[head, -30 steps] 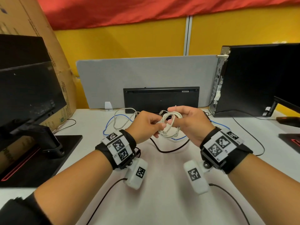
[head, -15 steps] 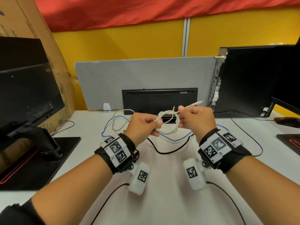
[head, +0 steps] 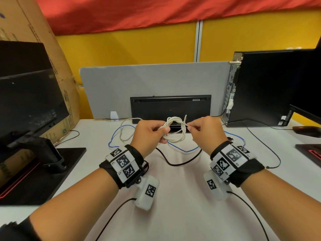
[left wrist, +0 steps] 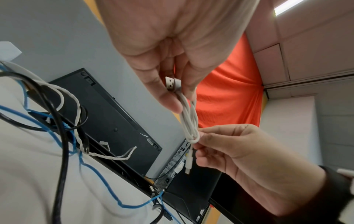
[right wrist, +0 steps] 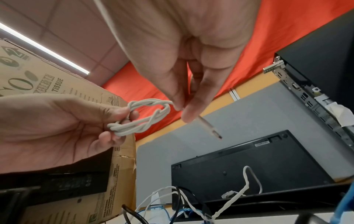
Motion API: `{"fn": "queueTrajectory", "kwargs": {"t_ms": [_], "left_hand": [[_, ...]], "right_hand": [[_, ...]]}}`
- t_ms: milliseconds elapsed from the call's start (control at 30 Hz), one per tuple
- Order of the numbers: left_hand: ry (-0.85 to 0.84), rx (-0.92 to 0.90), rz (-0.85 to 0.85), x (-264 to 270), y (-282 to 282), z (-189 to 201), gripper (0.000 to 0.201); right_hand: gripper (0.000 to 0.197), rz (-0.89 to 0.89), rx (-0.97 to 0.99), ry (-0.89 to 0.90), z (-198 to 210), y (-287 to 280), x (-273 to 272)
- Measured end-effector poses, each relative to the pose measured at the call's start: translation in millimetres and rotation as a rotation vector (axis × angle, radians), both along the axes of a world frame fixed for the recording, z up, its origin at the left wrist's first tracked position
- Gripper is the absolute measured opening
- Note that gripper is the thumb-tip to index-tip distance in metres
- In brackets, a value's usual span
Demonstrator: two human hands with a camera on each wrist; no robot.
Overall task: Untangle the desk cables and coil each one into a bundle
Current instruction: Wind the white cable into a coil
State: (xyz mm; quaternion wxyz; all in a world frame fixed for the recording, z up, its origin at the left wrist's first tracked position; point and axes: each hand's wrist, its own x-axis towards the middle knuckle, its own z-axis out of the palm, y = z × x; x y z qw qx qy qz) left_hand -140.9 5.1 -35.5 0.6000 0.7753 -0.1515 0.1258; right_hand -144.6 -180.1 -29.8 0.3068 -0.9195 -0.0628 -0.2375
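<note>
Both grips are clamped on one white cable, coiled into a small bundle and held above the bench between the two hands. Left hand pinches the left side of the coil between thumb and curled fingers; from the left wrist view its USB plug sits against those fingers and the loops hang down from them. Right hand pinches the free end where it crosses the coil's right side, thumb and forefinger pressed together, and the small plug at that end sticks out past the fingertips. Several loops lie side by side, with the end wound once around them. On the bench behind the hands lie the other cables: a blue one in a wide loop, a black one curving under it, and a thin white twisted one to the left; in the wrist views these cross over one another. A black keyboard stands on edge against the grey divider. A monitor stands at the left and a computer case at the right, with a cardboard box leaning behind the monitor.
</note>
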Motion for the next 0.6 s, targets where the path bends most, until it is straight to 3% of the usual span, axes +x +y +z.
{"fn": "queueTrajectory", "kwargs": {"t_ms": [67,133,267,367,500,600], "left_hand": [[0.004,0.001,-0.002,-1,0,-1,0.026],[0.011,-0.002,-0.002,-2,0,-2,0.027],[0.028,-0.025,-0.022,-3,4,-3,0.021],[0.062,-0.041,-0.013,-3,8,-3,0.012],[0.110,-0.065,-0.026,-3,10,-5,0.011],[0.143,-0.055,-0.043,-1,11,-7,0.008]], "right_hand": [[0.019,-0.024,0.004,0.055,0,1,0],[0.014,-0.028,0.158,0.148,1,2,2],[0.010,0.108,0.865,0.382,6,9,-4],[0.014,0.214,1.183,0.452,8,16,-13],[0.023,0.199,1.108,0.495,5,20,-19],[0.019,0.200,1.131,0.462,2,25,-20]]}}
